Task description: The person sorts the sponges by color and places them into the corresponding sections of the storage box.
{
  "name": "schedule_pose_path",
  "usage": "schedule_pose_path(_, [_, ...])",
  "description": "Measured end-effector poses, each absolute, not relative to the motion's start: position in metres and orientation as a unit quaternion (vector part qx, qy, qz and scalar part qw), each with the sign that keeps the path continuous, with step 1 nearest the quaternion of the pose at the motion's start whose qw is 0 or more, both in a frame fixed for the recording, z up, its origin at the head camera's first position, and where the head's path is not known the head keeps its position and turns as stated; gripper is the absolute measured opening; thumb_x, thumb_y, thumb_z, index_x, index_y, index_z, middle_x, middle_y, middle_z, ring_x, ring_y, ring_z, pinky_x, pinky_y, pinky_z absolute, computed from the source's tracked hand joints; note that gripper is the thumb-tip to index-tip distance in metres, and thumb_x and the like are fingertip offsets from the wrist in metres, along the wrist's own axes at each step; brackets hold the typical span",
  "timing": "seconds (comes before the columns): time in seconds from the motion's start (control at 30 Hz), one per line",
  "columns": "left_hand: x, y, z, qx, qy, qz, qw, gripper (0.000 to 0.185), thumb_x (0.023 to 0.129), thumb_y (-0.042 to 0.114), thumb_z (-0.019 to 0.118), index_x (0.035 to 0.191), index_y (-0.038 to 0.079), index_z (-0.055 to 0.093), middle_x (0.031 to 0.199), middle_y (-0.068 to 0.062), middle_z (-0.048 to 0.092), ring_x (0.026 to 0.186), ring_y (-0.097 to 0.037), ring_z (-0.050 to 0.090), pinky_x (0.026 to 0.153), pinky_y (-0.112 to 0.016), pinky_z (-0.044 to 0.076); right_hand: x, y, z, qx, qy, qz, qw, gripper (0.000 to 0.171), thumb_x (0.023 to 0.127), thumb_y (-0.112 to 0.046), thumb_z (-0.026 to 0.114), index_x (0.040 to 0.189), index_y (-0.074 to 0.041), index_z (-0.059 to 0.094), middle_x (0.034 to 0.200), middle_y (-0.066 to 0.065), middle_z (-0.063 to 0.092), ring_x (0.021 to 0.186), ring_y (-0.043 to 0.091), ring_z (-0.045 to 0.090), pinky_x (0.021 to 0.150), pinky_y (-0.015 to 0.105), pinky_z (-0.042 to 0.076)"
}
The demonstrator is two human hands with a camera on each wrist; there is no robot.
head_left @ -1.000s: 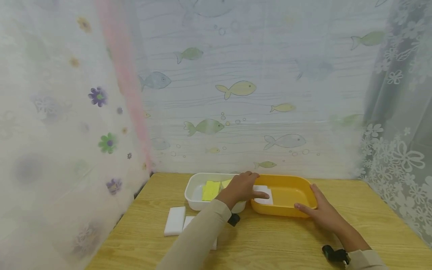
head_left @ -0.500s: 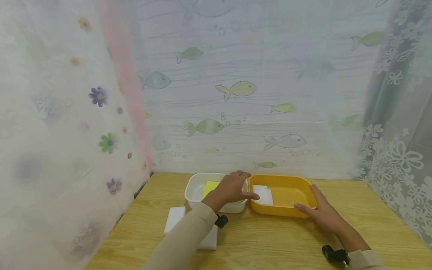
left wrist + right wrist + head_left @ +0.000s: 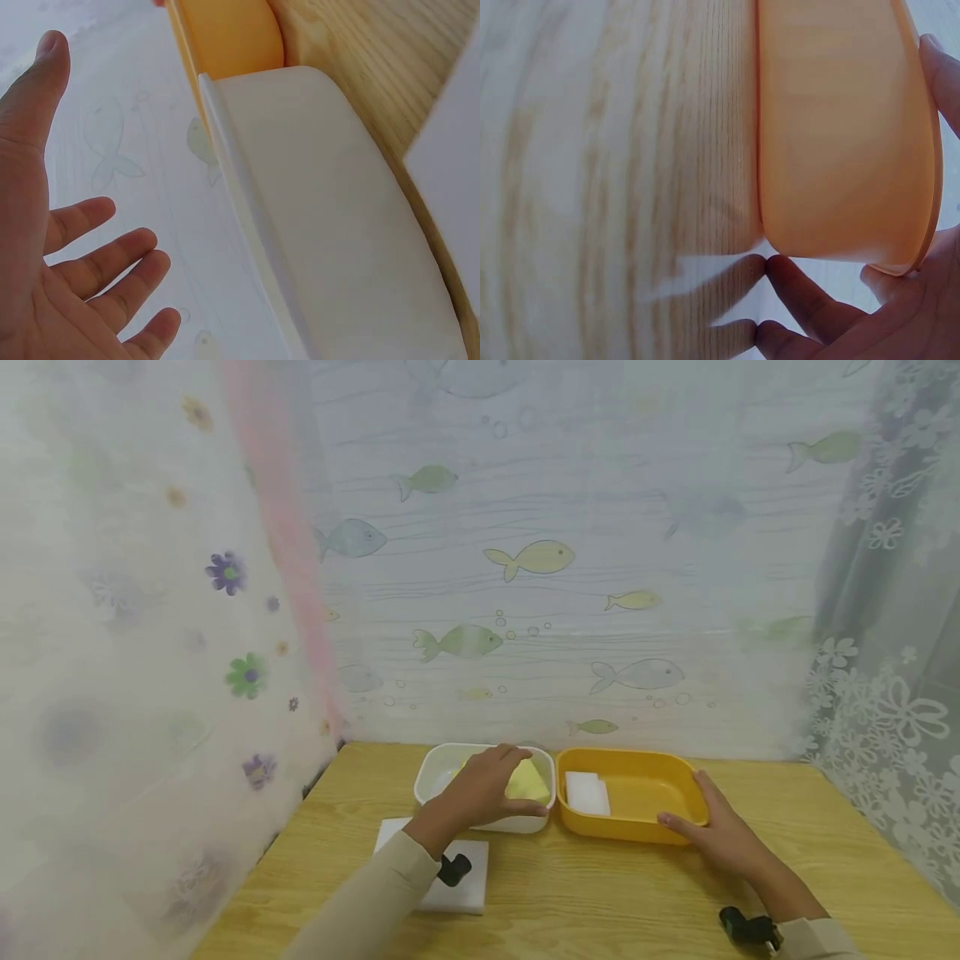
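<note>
My left hand (image 3: 476,792) hovers over the white plastic tub (image 3: 431,775), thumb and fingers spread, with nothing held. Inside that tub lie yellow sponges (image 3: 531,782), partly hidden behind the hand. In the left wrist view the fingers of my left hand (image 3: 30,262) are loosely bent, apart from the tub wall. My right hand (image 3: 723,835) grips the right end of the orange tub (image 3: 645,829), thumb over the near rim and fingers along the outside. A white sponge block (image 3: 587,793) lies at the left end of the orange tub.
White sponge blocks (image 3: 468,885) lie on the wooden table (image 3: 585,902) before the white tub, partly covered by the left sleeve (image 3: 367,893). Both tubs stand side by side. A fish-patterned curtain (image 3: 540,635) hangs behind the table.
The left hand has drawn left, away from the white block in the orange tub, and now hangs over the white tub. The right hand keeps its hold on the orange tub.
</note>
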State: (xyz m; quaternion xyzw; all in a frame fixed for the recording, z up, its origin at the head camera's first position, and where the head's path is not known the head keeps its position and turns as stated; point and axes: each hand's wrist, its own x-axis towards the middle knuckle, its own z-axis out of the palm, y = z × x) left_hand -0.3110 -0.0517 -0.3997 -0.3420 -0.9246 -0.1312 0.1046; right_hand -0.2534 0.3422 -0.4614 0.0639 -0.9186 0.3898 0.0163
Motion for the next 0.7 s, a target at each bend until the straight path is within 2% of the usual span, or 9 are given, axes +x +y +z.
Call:
schedule_pose_path(0.2, [-0.298,-0.077,-0.399,-0.346,-0.920,-0.140,0.122,0.097,0.081,0.081,0.064,0.152,0.016,0.049,0.151,-0.001,0.054,0.139,-0.024,0.052,0.113,-0.051,0.046,-0.254,0.342,-0.462,0.066,-0.920,0.385,0.017,0.113,0.100,-0.052,0.064,0.163,-0.004,-0.016,0.168,0.034,-0.012,0.149,0.063,0.001,0.108,0.085,0.016])
schedule_pose_path(0.47, [-0.281,-0.122,-0.407,-0.332,-0.918,-0.171,0.137,0.094,0.081,0.077,0.069,0.149,0.015,0.050,0.149,-0.004,0.055,0.136,-0.026,0.054,0.111,-0.053,0.047,-0.255,0.342,-0.463,0.068,-0.921,0.384,0.015,0.113,0.100,-0.052,0.064,0.163,-0.005,-0.017,0.168,0.033,-0.013,0.150,0.063,0.001,0.108,0.086,0.016])
schedule_pose_path(0.7, [-0.266,-0.157,-0.421,-0.280,-0.931,-0.205,0.116,0.092,0.079,0.065,0.080,0.149,0.013,0.051,0.150,-0.005,0.055,0.137,-0.029,0.053,0.110,-0.054,0.048,-0.255,0.342,-0.463,0.068,-0.921,0.385,0.009,0.113,0.100,-0.053,0.063,0.162,-0.005,-0.018,0.167,0.033,-0.015,0.149,0.064,0.000,0.107,0.086,0.016])
